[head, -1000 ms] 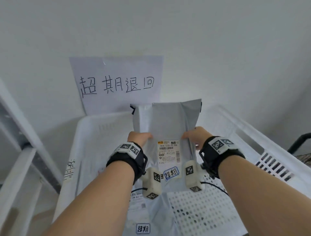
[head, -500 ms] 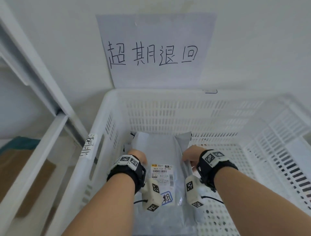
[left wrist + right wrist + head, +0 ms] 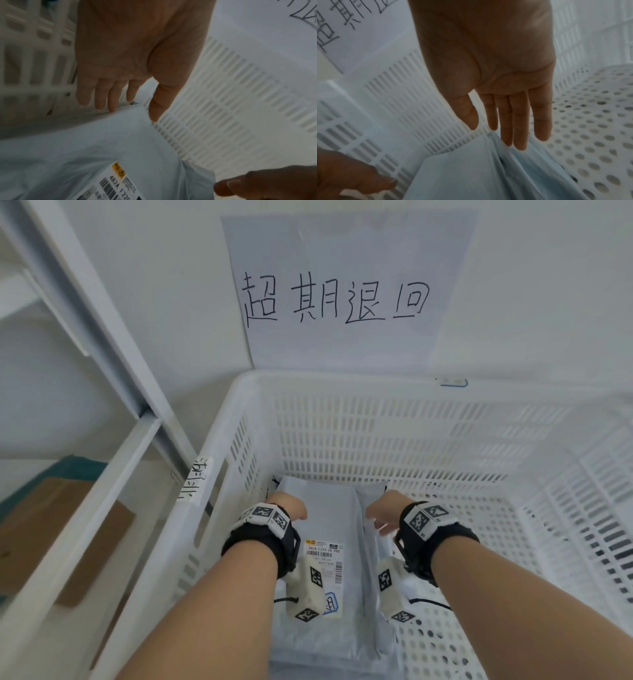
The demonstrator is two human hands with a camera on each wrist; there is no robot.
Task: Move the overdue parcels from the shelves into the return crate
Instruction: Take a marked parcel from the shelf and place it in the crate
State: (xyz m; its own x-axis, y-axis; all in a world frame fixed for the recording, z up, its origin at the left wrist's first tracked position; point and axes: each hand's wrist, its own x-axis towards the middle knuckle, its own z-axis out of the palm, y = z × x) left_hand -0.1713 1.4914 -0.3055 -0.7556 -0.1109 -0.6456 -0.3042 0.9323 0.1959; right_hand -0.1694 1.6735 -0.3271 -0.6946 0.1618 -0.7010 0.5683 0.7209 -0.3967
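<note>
One white slotted return crate [image 3: 394, 436] fills most of the head view, set against a wall that carries a handwritten paper sign [image 3: 346, 289], with a white shelf frame [image 3: 113, 392] just beside the crate's left wall. Down on the perforated crate floor [image 3: 594, 121] lies the grey parcel [image 3: 329, 508], a poly mailer with its shipping label [image 3: 323, 559] facing up. It seems to rest on another mailer of the same grey film, though the overlap is hard to separate in the head view.

Judging by the creases and the folded flap along its right edge, the parcel is soft, light and floppy: it would sag if lifted by one corner, and the glossy film looks slippery. I would take it at two opposite edges or corners, pinching the film, not pressing the flat face. Nothing about it suggests a fragile content, but the pictures cannot settle that.

Neither hand has hold of it now. Left hand [image 3: 137, 54] hangs over the far left corner with fingers [image 3: 113, 100] straight and thumb apart, the tips at or just above the film. Right hand [image 3: 488, 60] is likewise spread flat, its fingertips [image 3: 518, 143] right at the crumpled right edge, gripping nothing. This parcel looks delivered.
</note>
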